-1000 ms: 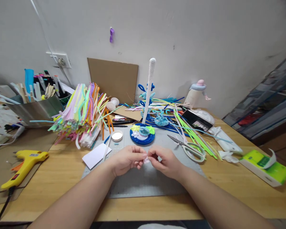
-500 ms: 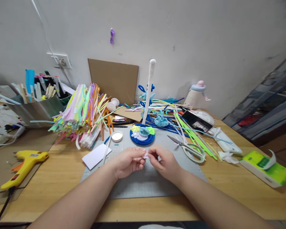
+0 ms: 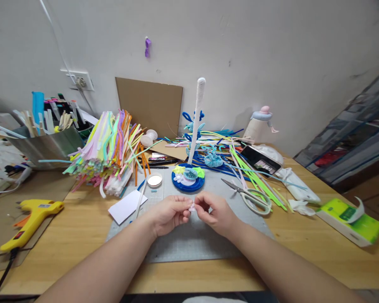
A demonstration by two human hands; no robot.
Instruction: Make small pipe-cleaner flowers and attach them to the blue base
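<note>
Your left hand (image 3: 171,214) and right hand (image 3: 217,213) pinched a small pale piece (image 3: 192,207) — over the grey mat (image 3: 196,246), blue base (image 3: 189,188) just beyond.

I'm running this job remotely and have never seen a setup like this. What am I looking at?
There is no machine: the left grip and right grip are a person's bare hands. Every picture comes from one head-worn camera looking forward and down. Both grips pinch a small pale piece, too hidden to make out its shape. On the wooden table lie a grey mat, scissors to the right, and a strip bundle and yellow glue gun to the left.
</note>
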